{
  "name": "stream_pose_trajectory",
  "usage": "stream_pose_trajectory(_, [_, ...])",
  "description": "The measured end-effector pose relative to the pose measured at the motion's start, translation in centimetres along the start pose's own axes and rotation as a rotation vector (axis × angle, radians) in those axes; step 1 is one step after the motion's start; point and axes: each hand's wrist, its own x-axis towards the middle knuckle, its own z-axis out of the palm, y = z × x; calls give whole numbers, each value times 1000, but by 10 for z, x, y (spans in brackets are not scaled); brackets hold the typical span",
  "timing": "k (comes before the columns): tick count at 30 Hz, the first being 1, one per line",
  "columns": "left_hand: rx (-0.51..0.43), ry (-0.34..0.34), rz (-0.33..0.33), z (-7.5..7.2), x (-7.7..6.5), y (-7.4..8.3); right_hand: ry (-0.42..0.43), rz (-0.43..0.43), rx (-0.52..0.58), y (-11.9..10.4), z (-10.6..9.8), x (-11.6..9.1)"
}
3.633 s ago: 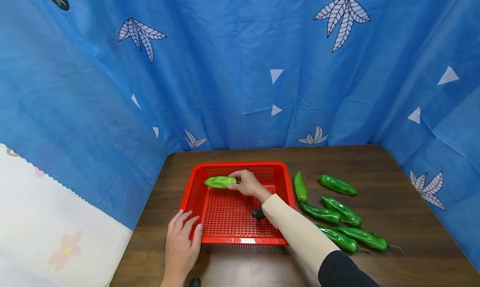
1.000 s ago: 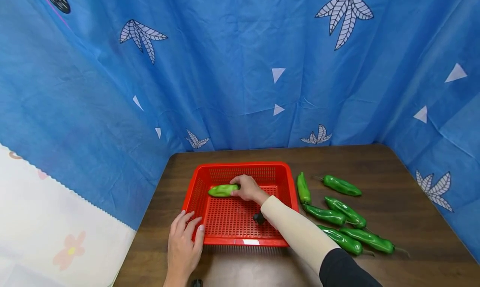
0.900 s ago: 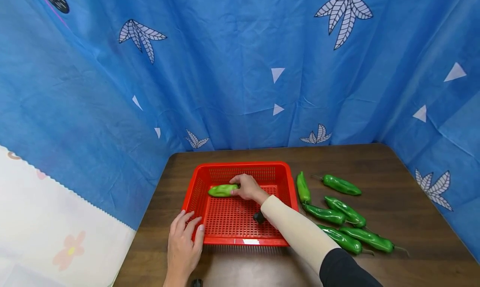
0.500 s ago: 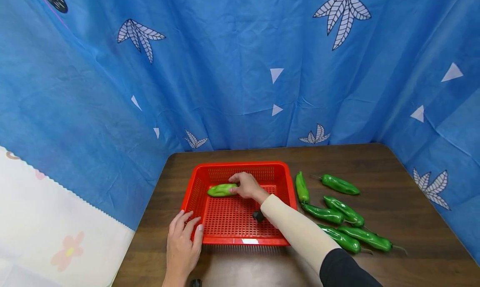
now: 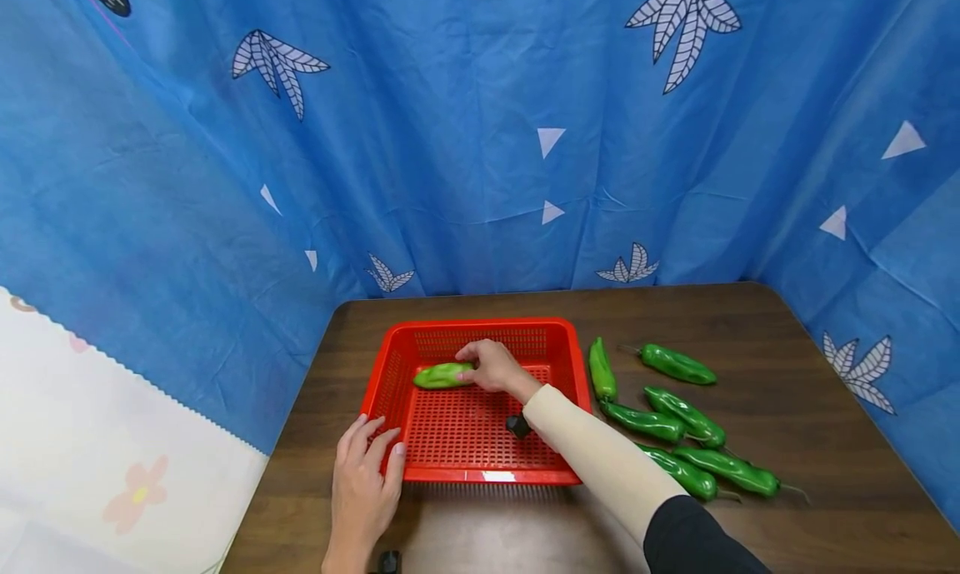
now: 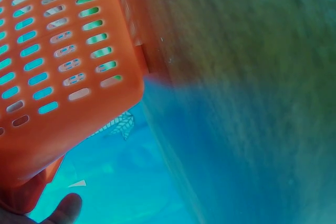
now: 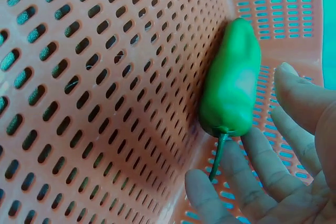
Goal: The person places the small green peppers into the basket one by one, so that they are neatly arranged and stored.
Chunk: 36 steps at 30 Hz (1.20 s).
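Note:
A light green pepper (image 5: 437, 377) lies near the back left of the red perforated basket (image 5: 435, 476). My right hand (image 5: 495, 367) is at its stem end. In the right wrist view the fingers (image 7: 265, 163) are spread beside the pepper (image 7: 233, 82), at its stem and lower end, and the thumb (image 7: 299, 90) stands apart from it. My left hand (image 5: 363, 482) rests at the basket's front left corner with fingers loosely extended over the rim. The left wrist view has the basket's slotted wall (image 6: 123, 61) and one fingertip (image 6: 68, 207) by the rim.
Right of the basket, a light green pepper (image 5: 602, 371) and several dark green ones (image 5: 678, 364) lie on the brown wooden table (image 5: 810, 424). Blue patterned curtain (image 5: 480, 182) hangs behind the table, and a white flowered cloth (image 5: 135, 491) is at the left.
Since the earliest frame, my right hand has lowered the pepper onto the basket floor, and its fingers have let go. My left hand has stayed at the basket's corner.

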Motion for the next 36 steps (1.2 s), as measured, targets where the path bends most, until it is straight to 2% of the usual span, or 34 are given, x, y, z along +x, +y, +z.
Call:
stream_pose_trajectory(8, [14, -5, 0, -1, 0, 1, 10, -14, 30, -2, -6, -3])
stream_pose_trajectory(16, [13, -17, -17, 1, -2, 0, 52, 19, 184, -7, -23, -5])
stream_pose_trajectory(23, [-1, -11, -11, 0, 0, 1, 83, 18, 258, -12, -34, -7])
stream_pose_trajectory(31, [3, -36, -44, -2, -2, 0, 130, 3, 257, -22, -43, -11])
stream_pose_trajectory(36, [-3, -31, -32, -2, 0, -1, 159, -3, 271, -27, -53, -16])
